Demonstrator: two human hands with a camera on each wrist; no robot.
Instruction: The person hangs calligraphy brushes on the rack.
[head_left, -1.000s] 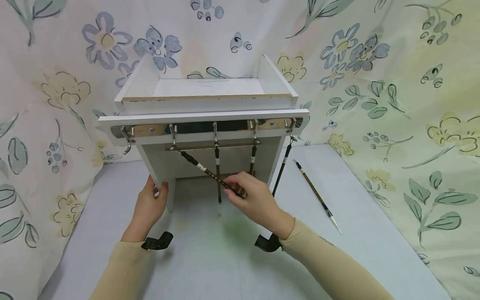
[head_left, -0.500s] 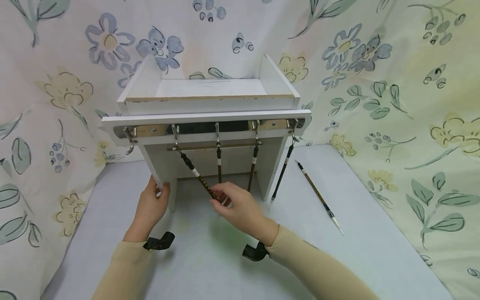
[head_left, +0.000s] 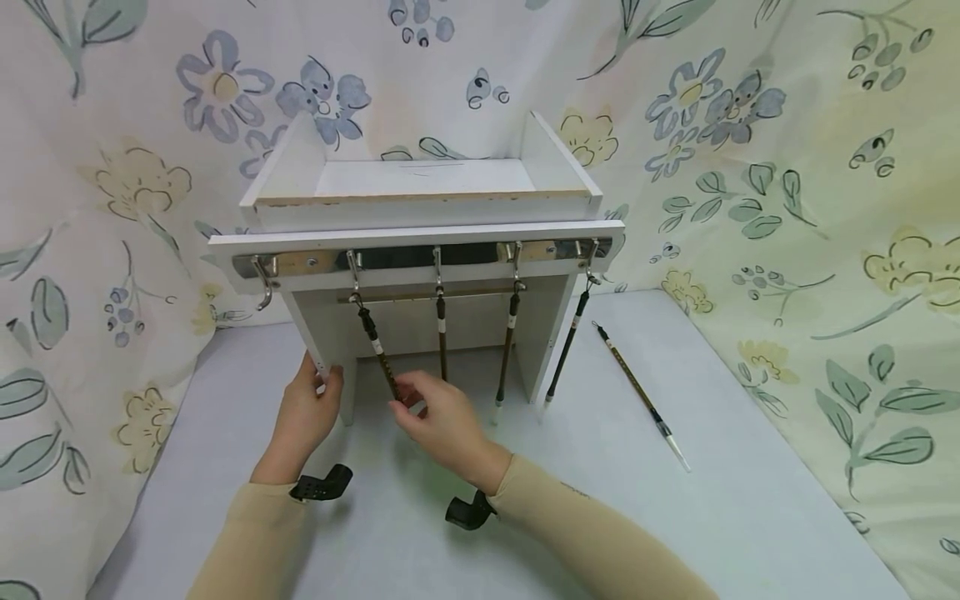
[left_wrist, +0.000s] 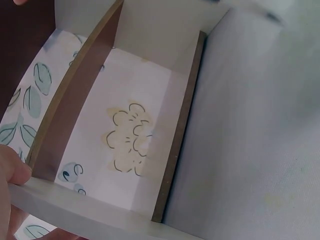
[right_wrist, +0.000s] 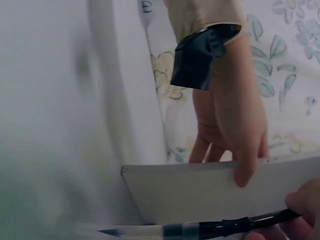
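A loose brush lies near the grey table's right edge, with flowered cloth hanging behind the back edge

We wear close-fitting tan sleeves on both arms, reaching down to the wrists. A black strap with a small black mount sits at each wrist, just behind the left hand and the right hand. Both hands are bare.
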